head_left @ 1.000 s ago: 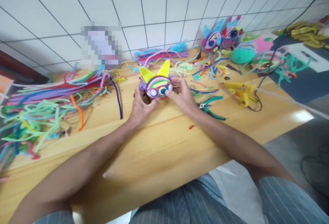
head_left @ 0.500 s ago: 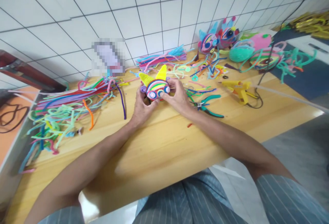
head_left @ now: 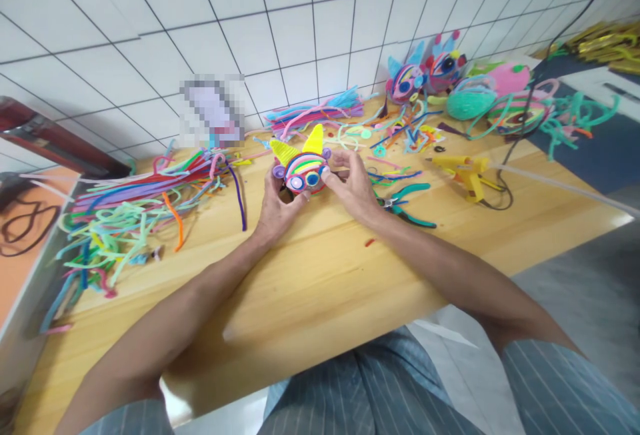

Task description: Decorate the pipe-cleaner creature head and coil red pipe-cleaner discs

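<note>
Between my hands, above the wooden table [head_left: 320, 282], is a round pipe-cleaner figure [head_left: 305, 163] with two pointed yellow ears, coloured stripes and coiled blue and pink discs on its front. My left hand [head_left: 278, 203] wraps round its left side, thumb along the lower edge. On the other side my right hand [head_left: 354, 188] grips it, the thumb pressing on the right-hand disc. The fingers behind the figure are partly hidden. Just right of my right hand lie pliers [head_left: 407, 204] with teal handles.
A yellow glue gun [head_left: 467, 174] with a cord lies to the right. Loose pipe cleaners [head_left: 115, 222] are heaped at the left, and a bundle [head_left: 315, 114] lies by the tiled wall. Finished-looking figures [head_left: 425, 75] stand at the back right. A dark red cylinder [head_left: 55, 142] is far left.
My right thumb has shifted from the middle disc to the disc at the figure's right edge. The left hand keeps its hold, and the figure has barely moved.
</note>
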A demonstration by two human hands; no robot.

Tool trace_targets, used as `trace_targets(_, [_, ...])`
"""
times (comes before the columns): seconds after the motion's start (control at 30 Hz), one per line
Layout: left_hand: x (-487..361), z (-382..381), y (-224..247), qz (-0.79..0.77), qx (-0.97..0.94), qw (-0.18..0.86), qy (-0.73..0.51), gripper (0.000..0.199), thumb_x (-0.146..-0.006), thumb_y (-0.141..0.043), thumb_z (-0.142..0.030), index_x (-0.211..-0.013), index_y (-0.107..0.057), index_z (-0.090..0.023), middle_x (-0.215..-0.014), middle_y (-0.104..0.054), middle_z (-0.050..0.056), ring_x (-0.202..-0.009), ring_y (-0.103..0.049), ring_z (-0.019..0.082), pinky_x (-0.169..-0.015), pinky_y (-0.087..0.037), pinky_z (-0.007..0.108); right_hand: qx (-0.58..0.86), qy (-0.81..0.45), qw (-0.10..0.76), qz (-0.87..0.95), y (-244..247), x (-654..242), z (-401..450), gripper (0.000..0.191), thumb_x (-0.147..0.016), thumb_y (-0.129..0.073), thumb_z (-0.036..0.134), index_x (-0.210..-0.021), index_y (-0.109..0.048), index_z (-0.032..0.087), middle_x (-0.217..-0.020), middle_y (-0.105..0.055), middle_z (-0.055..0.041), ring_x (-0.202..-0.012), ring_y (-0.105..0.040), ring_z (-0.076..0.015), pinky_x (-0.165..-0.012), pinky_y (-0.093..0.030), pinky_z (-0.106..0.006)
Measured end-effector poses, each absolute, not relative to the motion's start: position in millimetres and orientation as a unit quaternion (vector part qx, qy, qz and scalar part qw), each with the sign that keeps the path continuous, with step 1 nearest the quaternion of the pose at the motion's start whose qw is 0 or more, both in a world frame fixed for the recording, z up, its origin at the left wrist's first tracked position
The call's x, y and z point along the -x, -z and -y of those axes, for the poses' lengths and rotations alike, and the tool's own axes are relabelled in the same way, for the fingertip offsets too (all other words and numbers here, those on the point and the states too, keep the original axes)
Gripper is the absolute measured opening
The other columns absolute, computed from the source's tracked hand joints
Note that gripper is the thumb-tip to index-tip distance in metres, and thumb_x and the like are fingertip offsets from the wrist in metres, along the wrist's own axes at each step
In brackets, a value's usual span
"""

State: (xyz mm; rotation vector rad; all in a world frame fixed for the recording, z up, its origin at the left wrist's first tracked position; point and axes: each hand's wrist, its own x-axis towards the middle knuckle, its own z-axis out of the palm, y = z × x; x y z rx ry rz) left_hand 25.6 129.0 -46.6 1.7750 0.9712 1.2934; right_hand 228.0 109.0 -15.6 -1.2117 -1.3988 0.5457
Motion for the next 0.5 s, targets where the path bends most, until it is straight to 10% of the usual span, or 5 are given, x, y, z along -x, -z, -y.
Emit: trace_targets(0.5, [-24.9, -132.2, 48.9, -0.373, -0.681, 0.36, -0.517, 0.116, -0.075, -0.087, -0.074, -0.162, -0.028, -0.026, -0.167, -0.046, 0.021, -0.157, -0.05, 0.034, -0.131, -0.041, 0.051, 0.521, -0.392, 0.486, 0.582, -51.8, -295.7, -54.2, 0.034, -0.09, -0.072, 0.047, -0.069, -0.067, 0.021, -0.068, -0.066, -0.0005, -0.064, -0.059, -0.0144, -0.063, -0.046, -0.028])
